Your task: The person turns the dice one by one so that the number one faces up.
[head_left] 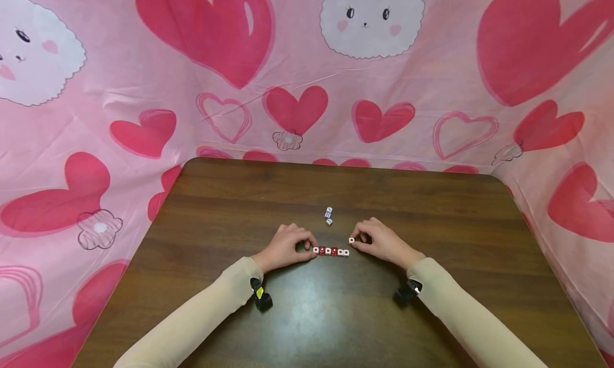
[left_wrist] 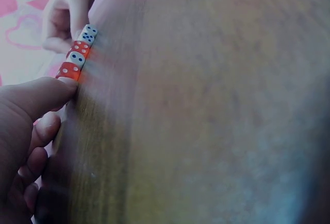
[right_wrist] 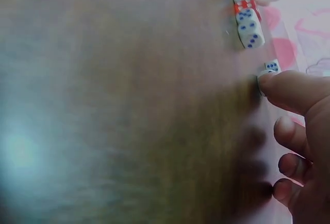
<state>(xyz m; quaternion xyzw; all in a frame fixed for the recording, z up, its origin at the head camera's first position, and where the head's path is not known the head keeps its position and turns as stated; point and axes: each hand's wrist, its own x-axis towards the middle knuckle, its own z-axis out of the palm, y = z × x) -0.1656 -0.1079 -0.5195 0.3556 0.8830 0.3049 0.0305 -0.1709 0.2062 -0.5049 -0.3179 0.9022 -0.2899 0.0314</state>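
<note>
White and red dice stand face to face in a straight row (head_left: 334,251) on the table, most topped by a single red or white dot. At the row's left end, my left hand (head_left: 287,245) pinches the end white die (head_left: 316,250) between thumb and index finger. In the left wrist view the thumb (left_wrist: 44,95) covers that die. My right hand (head_left: 384,244) pinches a loose white die (head_left: 352,240), a small gap beyond the right end of the row. Its thumb (right_wrist: 294,90) hides most of this die in the right wrist view.
Behind the row lie three white dice (head_left: 328,215) close together. The brown wooden table (head_left: 417,197) has pink cloth (head_left: 336,75) with hearts hanging around its far side and flanks. Each wrist wears a black camera (head_left: 263,301).
</note>
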